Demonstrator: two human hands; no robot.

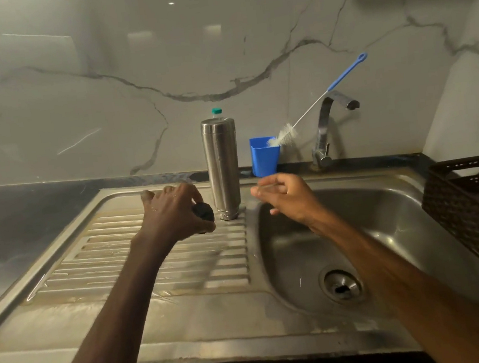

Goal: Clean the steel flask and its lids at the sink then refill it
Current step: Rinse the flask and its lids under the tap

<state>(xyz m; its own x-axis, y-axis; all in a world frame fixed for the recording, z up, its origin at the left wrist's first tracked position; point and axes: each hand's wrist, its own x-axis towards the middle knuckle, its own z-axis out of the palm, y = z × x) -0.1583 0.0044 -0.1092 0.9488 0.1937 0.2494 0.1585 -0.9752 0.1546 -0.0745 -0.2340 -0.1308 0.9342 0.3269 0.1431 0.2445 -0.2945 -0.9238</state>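
Centrally, item one: tall cylindrical brushed-steel flask (222,165). It stands on the ribbed steel drainboard (122,271) with its narrow ringed end down and no lid on it. Position: the drainboard's 2 o'clock corner, just beside the basin's rim.

Item two: small dark round lid (203,211), at 8 o'clock of the flask's base and close to it; contact between the two cannot be told. It is held by the left hand (172,210), whose fingers (193,196) and thumb curl round it.

Item three: right hand (286,195), at 3 o'clock of the flask's base, over the basin's far-left rim. Its fingers are loosely stretched toward the flask, apart from it, with nothing in them.

Fixtures:
- Steel sink basin (388,223), with a round drain (341,285) at 5 o'clock of the flask.
- Chrome tap (323,128) on the back ledge, at 2 o'clock of the basin.

Sundries:
- Blue plastic cup (264,160), at 3 o'clock of the flask's body.
- White-bristled bottle brush (285,136), leaning out of the cup; its blue handle points to 2 o'clock.
- Green-capped bottle (216,111), behind the flask at 12 o'clock; only the cap shows.
- Dark woven basket (476,206), at 3 o'clock of the basin.
- Black surface (11,227), at 9 o'clock of the drainboard.
- Grey-veined marble wall (216,48), behind everything.
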